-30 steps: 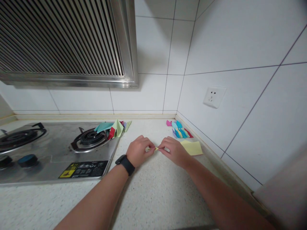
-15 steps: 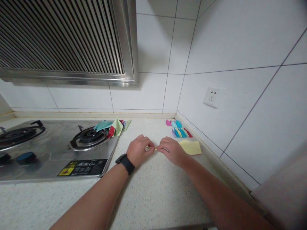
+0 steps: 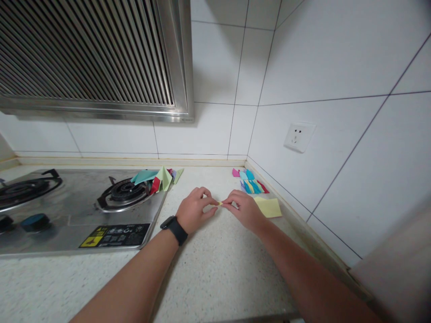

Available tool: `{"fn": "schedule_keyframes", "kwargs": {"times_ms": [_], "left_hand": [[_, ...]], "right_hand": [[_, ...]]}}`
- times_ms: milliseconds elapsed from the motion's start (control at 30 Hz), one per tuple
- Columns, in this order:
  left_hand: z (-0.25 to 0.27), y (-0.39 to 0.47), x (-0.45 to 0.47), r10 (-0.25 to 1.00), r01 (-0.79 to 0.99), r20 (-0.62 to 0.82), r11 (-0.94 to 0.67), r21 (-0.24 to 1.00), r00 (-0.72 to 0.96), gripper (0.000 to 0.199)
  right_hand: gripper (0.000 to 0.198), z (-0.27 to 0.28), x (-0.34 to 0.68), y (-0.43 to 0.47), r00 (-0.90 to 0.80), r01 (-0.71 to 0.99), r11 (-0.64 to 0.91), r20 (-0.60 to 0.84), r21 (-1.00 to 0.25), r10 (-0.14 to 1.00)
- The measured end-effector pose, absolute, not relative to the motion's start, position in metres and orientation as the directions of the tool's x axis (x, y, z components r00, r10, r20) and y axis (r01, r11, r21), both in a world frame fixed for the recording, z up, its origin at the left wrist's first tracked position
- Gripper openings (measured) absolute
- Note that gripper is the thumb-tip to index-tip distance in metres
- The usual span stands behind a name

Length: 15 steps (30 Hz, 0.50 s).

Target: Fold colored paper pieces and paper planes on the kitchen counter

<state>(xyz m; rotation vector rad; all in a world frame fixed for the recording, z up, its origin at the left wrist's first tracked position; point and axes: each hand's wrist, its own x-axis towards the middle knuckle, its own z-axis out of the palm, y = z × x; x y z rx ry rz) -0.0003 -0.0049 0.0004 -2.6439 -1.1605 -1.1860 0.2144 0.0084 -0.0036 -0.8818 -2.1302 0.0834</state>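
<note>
Over the countertop, a small folded piece of yellow paper [image 3: 220, 203] shows between my two hands. My right hand [image 3: 245, 210] pinches it between thumb and forefinger. My left hand [image 3: 197, 210], with a black watch on the wrist, reaches it from the left; its index fingertip is at the paper's edge while the thumb sits apart below. Most of the paper is hidden by the fingertips. Just beyond my right hand lies a stack of yellow paper sheets [image 3: 270, 207].
Small folded papers in pink, blue, yellow and red [image 3: 253, 186] lie by the right wall. Larger folded papers [image 3: 163, 179] rest at the edge of the gas stove [image 3: 84, 211]. A range hood [image 3: 182, 107] hangs above, and a socket [image 3: 299, 137] is on the wall.
My left thumb and forefinger have parted from their pinch on the small yellow paper. My right hand keeps its pinch, and both hands have shifted only slightly.
</note>
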Motion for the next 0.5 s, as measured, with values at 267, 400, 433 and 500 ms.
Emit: {"fn": "schedule_keyframes", "kwargs": {"times_ms": [267,400,433,500], "left_hand": [[-0.0011,-0.0050,0.0003,0.602,0.625,0.625,-0.748,0.225,0.496,0.018],[-0.0018,-0.0048,0.0008,0.600,0.628,0.633,-0.746,0.222,0.489,0.018],[-0.0019,-0.0045,0.0007,0.603,0.631,0.635,-0.742,0.227,0.482,0.018],[-0.0018,-0.0039,0.0000,0.613,0.635,0.638,-0.734,0.241,0.467,0.017]], "right_hand": [[0.004,-0.0046,0.2108,0.0066,-0.448,0.549,0.766,0.655,-0.335,0.608],[0.005,-0.0035,0.2106,0.0057,-0.453,0.562,0.759,0.645,-0.330,0.616],[0.005,-0.0034,0.2110,0.0058,-0.452,0.563,0.757,0.643,-0.332,0.618],[0.004,-0.0033,0.2123,0.0066,-0.442,0.564,0.751,0.642,-0.344,0.626]]}}
